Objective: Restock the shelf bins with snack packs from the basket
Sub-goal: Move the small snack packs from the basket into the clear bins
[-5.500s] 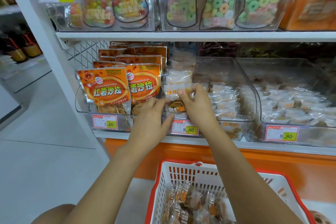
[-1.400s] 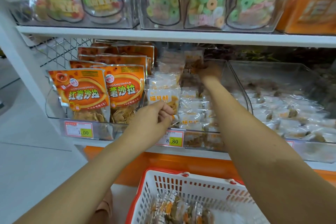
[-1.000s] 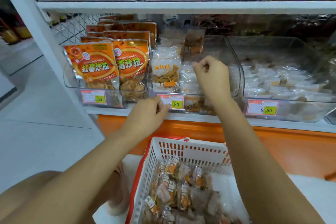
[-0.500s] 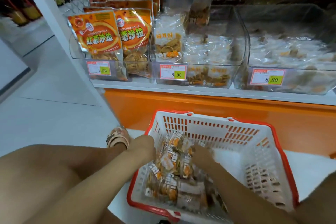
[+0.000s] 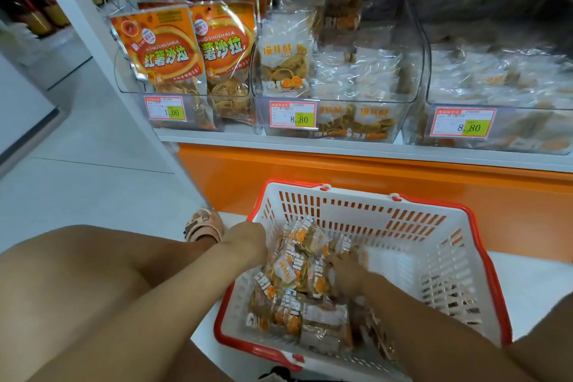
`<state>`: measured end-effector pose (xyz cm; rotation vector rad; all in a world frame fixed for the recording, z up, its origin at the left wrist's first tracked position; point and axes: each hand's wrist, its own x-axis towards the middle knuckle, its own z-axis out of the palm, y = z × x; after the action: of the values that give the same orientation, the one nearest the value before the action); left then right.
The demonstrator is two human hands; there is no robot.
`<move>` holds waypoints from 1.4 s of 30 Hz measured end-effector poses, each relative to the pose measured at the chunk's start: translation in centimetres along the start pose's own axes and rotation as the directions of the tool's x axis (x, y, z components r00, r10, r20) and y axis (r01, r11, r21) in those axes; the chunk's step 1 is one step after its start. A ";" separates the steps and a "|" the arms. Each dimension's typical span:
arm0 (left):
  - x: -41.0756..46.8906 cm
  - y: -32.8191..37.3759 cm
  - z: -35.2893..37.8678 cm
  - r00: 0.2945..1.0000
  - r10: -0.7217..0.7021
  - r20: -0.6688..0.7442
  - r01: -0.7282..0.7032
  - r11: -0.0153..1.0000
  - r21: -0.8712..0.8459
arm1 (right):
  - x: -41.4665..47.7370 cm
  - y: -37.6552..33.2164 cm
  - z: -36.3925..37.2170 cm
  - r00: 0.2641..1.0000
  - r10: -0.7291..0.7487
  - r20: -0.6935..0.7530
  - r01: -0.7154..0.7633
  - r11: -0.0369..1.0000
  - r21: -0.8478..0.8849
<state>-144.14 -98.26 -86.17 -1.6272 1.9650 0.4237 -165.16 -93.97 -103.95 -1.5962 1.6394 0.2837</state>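
Currently, one basket (image 5: 356, 214) is sitting at the lower centre of the frame. It is rectangular, moulded in white plastic with slotted walls and a glossy red rim. Small snack packs (image 5: 297, 282) are lying heaped in its left half. They are crinkled clear-film pillows with white and orange print and golden fried pieces showing inside, and they are overlapping too much for a count. Two bare hands are reaching into this heap. The left hand (image 5: 248, 242) is resting just inside the basket's left wall, back upward, with its fingers buried among the packs, so it cannot be told whether they are gripping anything. The right hand (image 5: 347, 276) is lying on the middle of the heap with its fingers bent down onto the film and blurred, so a grip cannot be confirmed. Across the upper half of the frame, three clear rigid plastic bins with rounded corners are standing side by side on a white shelf edge (image 5: 310, 146) above an orange base panel (image 5: 341, 174). The left bin (image 5: 130, 84) is holding flat glossy orange pouches (image 5: 164, 49), two in front and more ranked behind. The middle bin (image 5: 415, 71) is holding similar clear-film packs, one standing upright at its front left. The right bin (image 5: 527, 18) is holding clear-wrapped packs, blurred. Three red-bordered price labels (image 5: 293, 115) with yellow patches are hanging, one per bin front.
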 end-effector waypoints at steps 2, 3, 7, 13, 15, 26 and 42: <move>0.3 0.0 -0.2 1.000 0.004 -0.003 -0.004 1.000 0.009 | 0.2 0.3 -1.0 0.999 -0.011 0.035 0.010 1.000 0.025; 0.4 0.0 -0.2 1.000 0.003 -0.002 -0.003 1.000 0.015 | 0.3 0.4 -1.5 0.999 -0.034 0.034 0.034 0.999 0.003; 0.7 0.5 -0.6 0.999 -0.025 0.036 0.024 1.000 0.018 | 0.1 0.3 -3.1 0.993 -0.103 0.058 0.111 0.980 -0.163; 0.5 1.9 -3.9 0.998 -0.052 0.030 0.052 0.999 -0.009 | -2.9 -1.4 -7.4 0.971 -0.161 -0.177 0.197 0.957 0.212; 0.1 2.4 -5.7 0.999 0.043 -0.002 -0.043 0.999 -0.026 | -5.2 -2.8 -10.1 0.950 -0.212 -0.229 0.271 0.924 0.270; -3.8 5.3 -13.4 0.817 0.553 -0.161 -0.563 0.707 -0.428 | -17.9 -4.2 -17.7 0.741 -0.168 -0.650 0.659 0.370 0.655; -4.4 6.2 -19.8 0.781 0.468 -0.413 -0.571 0.268 -0.776 | -19.6 -6.2 -19.9 0.799 0.005 -0.602 0.602 0.015 0.798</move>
<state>-153.78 -104.55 -68.32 -1.3861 2.5335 1.9791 -169.67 -93.87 -75.73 -0.7642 1.0935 -1.3855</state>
